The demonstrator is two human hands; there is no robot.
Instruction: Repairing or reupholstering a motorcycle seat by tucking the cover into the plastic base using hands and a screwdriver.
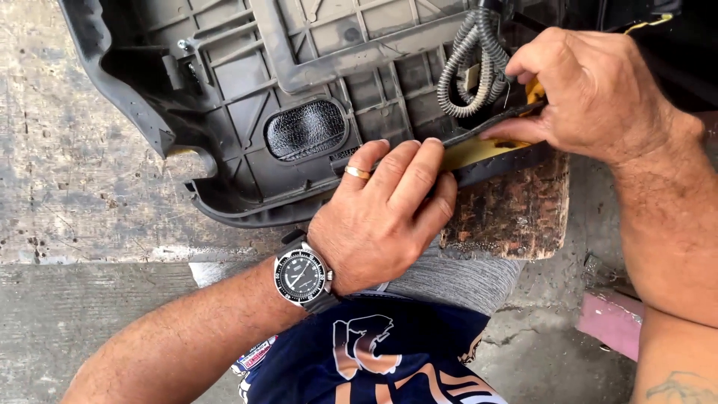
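Observation:
A grey ribbed plastic seat base (pixel 247 97) lies upside down on the concrete, its near edge resting on a worn wooden block (pixel 516 213). My left hand (pixel 381 213), with a gold ring and a wristwatch, presses its fingers on the base's near edge, beside a strip of yellow foam (pixel 475 152). My right hand (pixel 591 93) grips a thin dark tool with a yellow handle (pixel 490 123), its blade laid along that edge. Grey corrugated cable tubing (pixel 471 67) loops just left of my right hand.
Stained concrete floor (pixel 67 187) lies to the left and below. A pink block (pixel 613 322) sits on the floor at lower right. My knee in grey fabric (pixel 456 280) is under the wooden block.

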